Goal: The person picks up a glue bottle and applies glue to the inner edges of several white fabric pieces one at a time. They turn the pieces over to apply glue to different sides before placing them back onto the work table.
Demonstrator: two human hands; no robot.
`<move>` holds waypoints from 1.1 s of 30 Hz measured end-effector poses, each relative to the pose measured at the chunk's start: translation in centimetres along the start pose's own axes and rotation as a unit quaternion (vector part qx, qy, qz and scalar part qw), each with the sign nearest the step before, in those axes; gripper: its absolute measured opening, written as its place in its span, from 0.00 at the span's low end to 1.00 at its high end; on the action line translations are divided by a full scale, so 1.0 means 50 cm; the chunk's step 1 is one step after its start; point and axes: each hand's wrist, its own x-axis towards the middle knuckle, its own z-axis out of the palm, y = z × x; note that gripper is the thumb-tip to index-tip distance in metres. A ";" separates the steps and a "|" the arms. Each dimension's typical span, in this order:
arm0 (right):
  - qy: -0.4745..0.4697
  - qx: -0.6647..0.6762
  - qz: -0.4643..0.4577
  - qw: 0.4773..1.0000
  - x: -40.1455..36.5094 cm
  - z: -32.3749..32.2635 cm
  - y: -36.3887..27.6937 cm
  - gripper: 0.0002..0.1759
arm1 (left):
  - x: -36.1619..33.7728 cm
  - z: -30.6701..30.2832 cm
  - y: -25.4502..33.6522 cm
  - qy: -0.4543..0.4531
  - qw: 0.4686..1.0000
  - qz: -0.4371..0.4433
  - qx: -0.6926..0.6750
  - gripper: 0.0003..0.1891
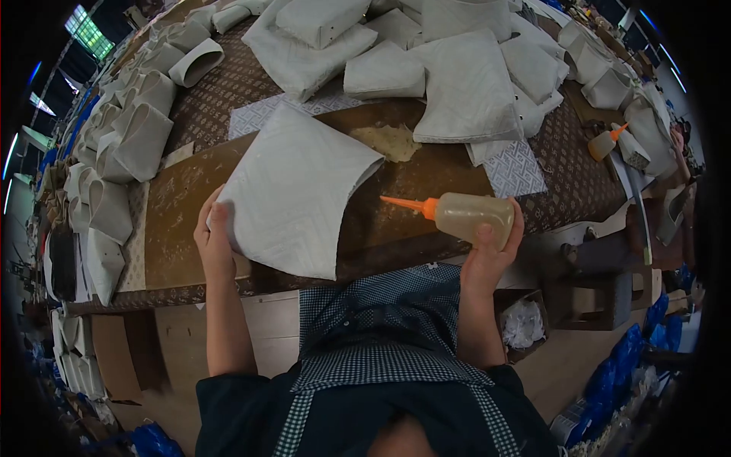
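Note:
In my left hand is the left edge of a white quilted fabric piece, thumb on top and fingers beneath. Its right side curves open like a sleeve, above the brown work board. My right hand is wrapped round the base of a glue bottle with a cloudy yellowish body and an orange nozzle. The bottle lies nearly level, its tip pointing left toward the fabric piece's open edge without touching it.
White quilted pieces are heaped at the back of the patterned table. Folded ones line the left side. Another orange-tipped bottle is at right. Below stand a bin with clear plastic and a stool.

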 end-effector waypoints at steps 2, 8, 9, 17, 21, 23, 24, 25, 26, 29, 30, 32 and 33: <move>0.010 -0.044 -0.022 0.999 0.015 0.003 0.014 0.38 | 0.003 0.014 0.013 -0.009 1.000 0.007 0.023 0.22; -0.005 -0.135 -0.063 0.989 0.062 0.042 0.051 0.36 | 0.019 0.010 0.021 -0.028 0.998 0.002 0.054 0.24; -0.007 -0.140 -0.069 0.988 0.067 0.050 0.055 0.36 | 0.019 0.011 0.025 -0.031 0.998 0.003 0.056 0.24; -0.016 -0.147 -0.058 0.987 0.085 0.072 0.081 0.31 | 0.022 0.009 0.025 -0.026 0.999 0.001 0.040 0.23; -0.021 -0.136 -0.041 0.990 0.089 0.066 0.092 0.30 | 0.029 0.000 0.012 -0.025 0.999 0.000 0.036 0.22; -0.023 -0.137 -0.036 0.990 0.090 0.062 0.102 0.30 | 0.030 -0.002 0.006 -0.026 0.999 -0.002 0.028 0.22; -0.023 -0.128 -0.028 0.991 0.089 0.062 0.102 0.30 | 0.030 -0.002 0.005 -0.028 0.999 -0.003 0.025 0.22; -0.024 -0.119 -0.019 0.992 0.088 0.064 0.103 0.30 | 0.029 -0.003 0.003 -0.029 0.999 -0.004 0.021 0.22; -0.024 -0.110 -0.011 0.994 0.087 0.065 0.103 0.29 | 0.030 -0.006 -0.001 -0.029 0.999 -0.003 0.018 0.22; -0.030 -0.090 0.005 0.995 0.081 0.074 0.097 0.30 | 0.031 -0.013 -0.013 -0.030 0.999 -0.004 0.012 0.23; -0.034 -0.087 0.011 0.996 0.080 0.073 0.098 0.30 | 0.030 -0.014 -0.013 -0.030 0.999 -0.006 0.010 0.23; -0.041 -0.081 0.022 0.996 0.078 0.071 0.103 0.30 | 0.029 -0.015 -0.016 -0.030 0.999 -0.006 0.010 0.23; -0.044 -0.077 0.027 0.996 0.077 0.073 0.101 0.30 | 0.029 -0.017 -0.020 -0.030 0.999 -0.003 0.011 0.23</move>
